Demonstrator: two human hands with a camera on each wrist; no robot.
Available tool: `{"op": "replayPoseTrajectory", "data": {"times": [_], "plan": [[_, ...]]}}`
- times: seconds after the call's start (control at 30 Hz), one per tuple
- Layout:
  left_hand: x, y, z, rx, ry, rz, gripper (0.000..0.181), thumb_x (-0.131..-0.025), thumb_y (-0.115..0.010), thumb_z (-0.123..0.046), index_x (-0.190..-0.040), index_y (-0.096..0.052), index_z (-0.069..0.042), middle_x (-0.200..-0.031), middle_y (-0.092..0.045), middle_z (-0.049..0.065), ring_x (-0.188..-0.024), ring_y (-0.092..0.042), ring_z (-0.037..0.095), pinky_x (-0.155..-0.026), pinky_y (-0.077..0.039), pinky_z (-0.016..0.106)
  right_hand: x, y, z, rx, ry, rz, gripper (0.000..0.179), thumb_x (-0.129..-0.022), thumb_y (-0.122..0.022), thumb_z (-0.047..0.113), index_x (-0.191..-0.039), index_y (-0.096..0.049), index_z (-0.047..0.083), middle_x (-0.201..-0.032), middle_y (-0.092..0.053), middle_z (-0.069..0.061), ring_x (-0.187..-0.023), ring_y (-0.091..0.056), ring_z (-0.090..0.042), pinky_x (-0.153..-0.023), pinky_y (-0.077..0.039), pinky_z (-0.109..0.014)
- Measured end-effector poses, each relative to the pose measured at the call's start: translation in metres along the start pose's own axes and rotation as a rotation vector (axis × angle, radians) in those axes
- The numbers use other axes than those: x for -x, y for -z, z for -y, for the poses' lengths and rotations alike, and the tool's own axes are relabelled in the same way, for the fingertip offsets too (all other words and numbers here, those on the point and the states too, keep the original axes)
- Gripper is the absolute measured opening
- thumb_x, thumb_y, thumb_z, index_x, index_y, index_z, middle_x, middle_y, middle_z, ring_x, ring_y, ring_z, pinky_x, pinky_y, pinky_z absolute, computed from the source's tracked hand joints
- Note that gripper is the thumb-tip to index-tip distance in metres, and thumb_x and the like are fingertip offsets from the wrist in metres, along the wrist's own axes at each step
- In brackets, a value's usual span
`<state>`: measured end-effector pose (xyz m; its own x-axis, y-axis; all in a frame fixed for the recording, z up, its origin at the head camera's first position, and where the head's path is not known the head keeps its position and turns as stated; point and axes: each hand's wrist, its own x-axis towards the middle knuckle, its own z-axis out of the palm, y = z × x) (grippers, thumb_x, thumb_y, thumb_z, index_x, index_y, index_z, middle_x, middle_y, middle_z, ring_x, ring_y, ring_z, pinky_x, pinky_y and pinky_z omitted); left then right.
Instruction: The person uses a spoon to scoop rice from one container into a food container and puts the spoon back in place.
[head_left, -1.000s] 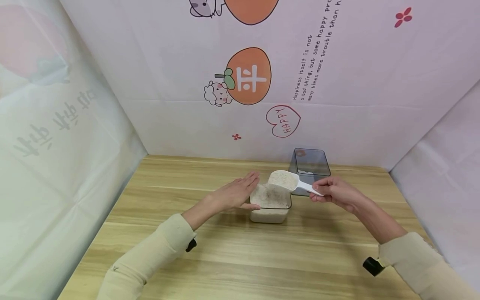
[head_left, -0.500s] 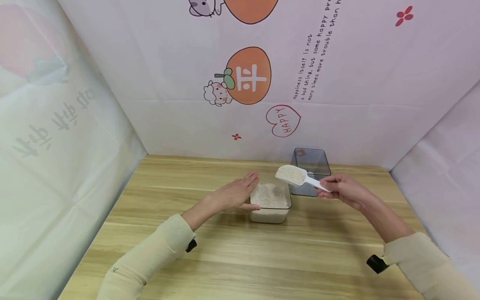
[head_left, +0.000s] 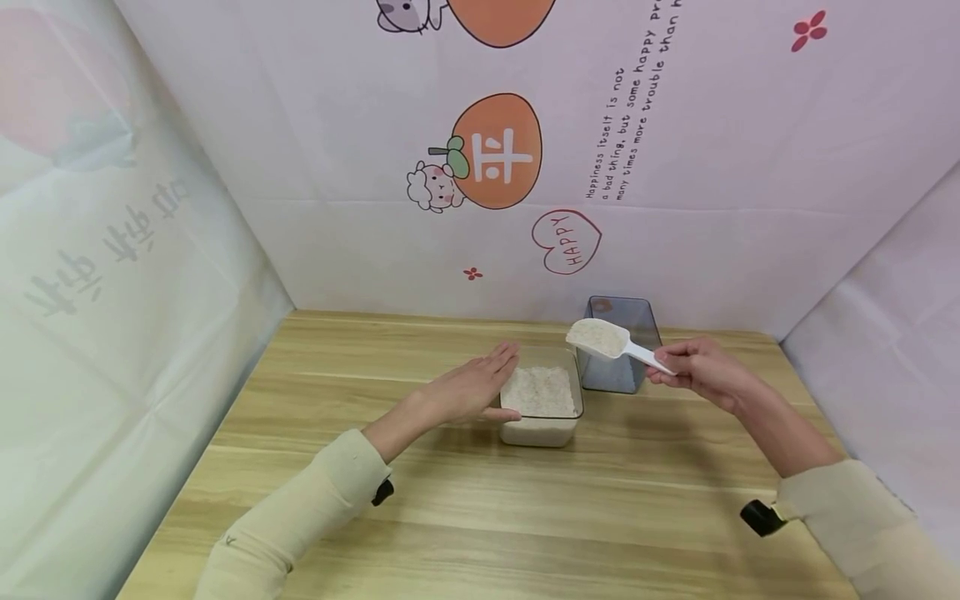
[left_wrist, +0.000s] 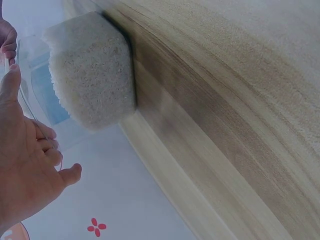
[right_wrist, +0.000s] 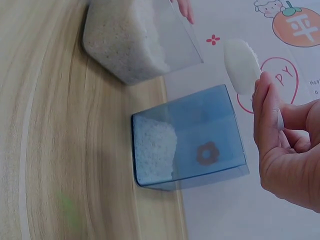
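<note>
In the head view, a white scoop [head_left: 630,343] heaped with white rice [head_left: 597,337] overlaps the blue clear-walled container [head_left: 611,377]. My right hand [head_left: 701,372] pinches its handle between thumb and fingers. The right wrist view has the scoop's underside [right_wrist: 240,67] raised above the level of the blue container's mouth, and a lower layer of rice [right_wrist: 156,150] inside that container. My left hand [head_left: 472,387] lies along the left side of a colourless container [head_left: 537,433] filled partway with rice, its fingers extended and thumb at the near rim.
Both containers stand close together on the wood-grain table [head_left: 480,517], the blue one further back and right. A white printed sheet [head_left: 360,167] rises behind the table, with white sheets at both sides.
My right hand has carried the loaded scoop up and to the right, from over the colourless container to the blue one. My left hand has stayed in place.
</note>
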<state>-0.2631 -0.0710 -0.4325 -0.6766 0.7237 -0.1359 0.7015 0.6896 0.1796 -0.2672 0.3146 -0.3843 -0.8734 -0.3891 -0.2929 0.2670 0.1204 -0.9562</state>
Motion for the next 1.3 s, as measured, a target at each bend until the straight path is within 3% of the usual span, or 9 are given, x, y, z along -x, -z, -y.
{"op": "replayPoseTrajectory", "data": {"times": [0.53,0.73,0.83,0.97,1.1,1.2,1.3], "plan": [[0.001,-0.001,0.002,-0.001,0.002,-0.001,0.099,-0.096,-0.039,-0.070,-0.160,0.001,-0.005,-0.168,0.008,0.009,-0.156,0.007,0.022,-0.126,-0.020,0.047,-0.002,0.019,0.001,-0.015,-0.011,-0.035,0.031,-0.103,-0.045,0.000,-0.092,-0.070,0.016,-0.087,-0.076,-0.004,-0.082,-0.073,-0.007,-0.073,-0.057,-0.014],[0.000,-0.003,0.003,-0.022,-0.008,-0.006,0.101,-0.095,-0.036,-0.073,-0.160,-0.001,-0.004,-0.169,0.004,0.013,-0.157,0.003,0.026,-0.125,-0.021,0.046,-0.005,0.028,0.002,0.030,-0.027,-0.070,0.018,-0.104,-0.046,0.004,-0.116,-0.058,-0.003,-0.088,-0.076,-0.003,-0.082,-0.073,-0.007,-0.073,-0.058,-0.015],[0.000,-0.003,0.003,-0.032,-0.006,-0.003,0.100,-0.095,-0.035,-0.073,-0.160,-0.001,-0.004,-0.169,0.006,0.012,-0.157,0.002,0.027,-0.125,-0.020,0.045,-0.006,0.033,0.002,0.006,-0.026,-0.069,0.019,-0.104,-0.046,0.003,-0.112,-0.063,-0.001,-0.088,-0.076,-0.004,-0.082,-0.074,-0.008,-0.074,-0.058,-0.015],[0.000,-0.001,0.000,-0.027,-0.002,0.001,0.100,-0.096,-0.036,-0.072,-0.160,-0.001,-0.004,-0.168,0.007,0.010,-0.157,0.002,0.026,-0.125,-0.020,0.046,-0.005,0.036,0.003,-0.019,-0.019,-0.066,0.028,-0.104,-0.048,0.004,-0.092,-0.070,0.017,-0.087,-0.077,-0.004,-0.081,-0.074,-0.008,-0.073,-0.058,-0.015],[0.000,0.000,-0.001,-0.020,-0.004,0.001,0.100,-0.095,-0.036,-0.072,-0.160,0.000,-0.004,-0.168,0.007,0.010,-0.157,0.003,0.026,-0.125,-0.020,0.047,-0.004,0.038,0.006,0.002,-0.019,-0.074,0.030,-0.104,-0.047,0.004,-0.091,-0.070,0.018,-0.086,-0.077,-0.004,-0.081,-0.074,-0.007,-0.072,-0.058,-0.015],[0.001,-0.001,0.000,-0.024,-0.005,0.000,0.100,-0.095,-0.035,-0.072,-0.160,-0.001,-0.004,-0.168,0.007,0.011,-0.157,0.002,0.027,-0.125,-0.021,0.047,-0.006,0.038,0.008,0.050,-0.016,-0.089,0.027,-0.104,-0.044,0.001,-0.096,-0.069,0.010,-0.084,-0.076,-0.004,-0.079,-0.074,-0.007,-0.073,-0.058,-0.015],[0.001,-0.001,0.000,-0.031,-0.006,-0.004,0.100,-0.095,-0.035,-0.073,-0.160,-0.002,-0.004,-0.169,0.004,0.012,-0.157,0.001,0.027,-0.125,-0.021,0.047,-0.008,0.038,0.009,0.153,-0.008,-0.112,0.024,-0.104,-0.042,0.000,-0.112,-0.062,-0.011,-0.083,-0.075,0.000,-0.078,-0.073,-0.004,-0.073,-0.058,-0.015]]}}
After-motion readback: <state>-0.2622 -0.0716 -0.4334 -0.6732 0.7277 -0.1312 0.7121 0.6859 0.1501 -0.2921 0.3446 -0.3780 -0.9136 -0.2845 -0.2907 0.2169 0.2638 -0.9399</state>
